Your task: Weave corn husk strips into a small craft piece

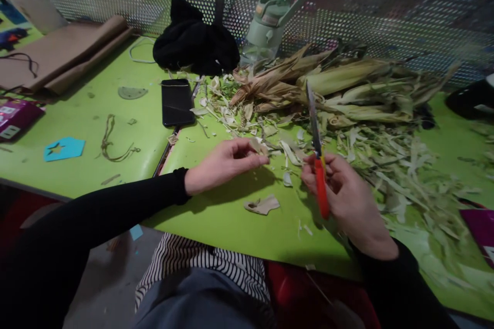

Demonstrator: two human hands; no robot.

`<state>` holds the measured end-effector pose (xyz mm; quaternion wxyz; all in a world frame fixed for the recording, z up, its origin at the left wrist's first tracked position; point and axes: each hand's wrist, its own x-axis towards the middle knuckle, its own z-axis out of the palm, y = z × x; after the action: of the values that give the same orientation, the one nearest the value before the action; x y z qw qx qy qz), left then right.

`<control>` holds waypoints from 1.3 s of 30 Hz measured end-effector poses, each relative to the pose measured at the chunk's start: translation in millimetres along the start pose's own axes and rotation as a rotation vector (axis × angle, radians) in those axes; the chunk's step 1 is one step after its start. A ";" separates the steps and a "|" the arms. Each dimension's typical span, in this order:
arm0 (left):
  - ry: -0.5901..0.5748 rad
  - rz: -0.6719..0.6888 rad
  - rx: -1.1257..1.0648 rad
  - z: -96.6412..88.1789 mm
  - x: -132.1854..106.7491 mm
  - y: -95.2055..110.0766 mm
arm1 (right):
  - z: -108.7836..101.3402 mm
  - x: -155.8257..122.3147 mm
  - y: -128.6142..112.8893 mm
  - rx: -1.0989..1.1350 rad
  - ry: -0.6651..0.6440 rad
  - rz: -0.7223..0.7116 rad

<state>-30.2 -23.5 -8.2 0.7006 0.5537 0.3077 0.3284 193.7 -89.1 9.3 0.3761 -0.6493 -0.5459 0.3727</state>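
In my right hand is a pair of scissors with orange-red handles. Their blades point away from me and look closed. My left hand pinches a small piece of dry corn husk between thumb and fingers, just above the green table. Below it, a curled husk scrap lies near the front edge. Between and beyond my hands are shredded husk pieces. A pile of corn husks spreads farther back.
A black phone lies by the table seam. Behind it are a bunched black cloth and a green bottle against a perforated metal screen. To the left are a blue paper tag, a string and folded brown paper.
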 end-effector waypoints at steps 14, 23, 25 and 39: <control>0.198 0.185 -0.105 -11.7 9.1 9.5 | -4.8 5.0 1.5 -0.663 -0.091 -0.101; 0.127 0.135 -0.010 -9.5 4.9 12.7 | -4.3 3.0 5.8 -0.525 -0.146 -0.151; 0.128 0.125 -0.014 -9.2 4.6 13.4 | -5.2 2.2 5.0 -0.478 -0.165 -0.128; 0.134 0.124 0.015 -9.3 3.8 14.6 | -8.3 4.8 4.3 -0.453 -0.200 -0.110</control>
<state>-37.1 -12.6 4.0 0.6528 0.5537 0.3214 0.4050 203.6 -85.5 8.7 0.1847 -0.6464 -0.6844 0.2822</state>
